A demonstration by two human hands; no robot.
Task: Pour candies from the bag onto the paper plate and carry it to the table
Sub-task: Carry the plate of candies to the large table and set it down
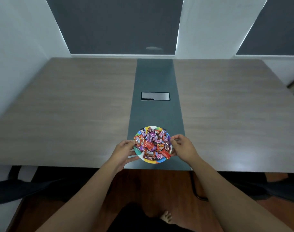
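A colourful paper plate (153,162) rests on the dark centre strip of the table (72,114), close to its near edge. A heap of wrapped candies (152,144) in red, purple and pink fills it. My left hand (123,152) grips the plate's left rim, fingers curled under and over it. On the right rim sits my right hand (183,146), fingers closed on the edge. No candy bag is in view.
The wide wooden table has a dark middle strip with a closed cable hatch (155,96). Dark chairs (25,188) stand at the near edge on both sides. A black cable (195,190) hangs below the table. My bare foot (166,216) shows on the wooden floor.
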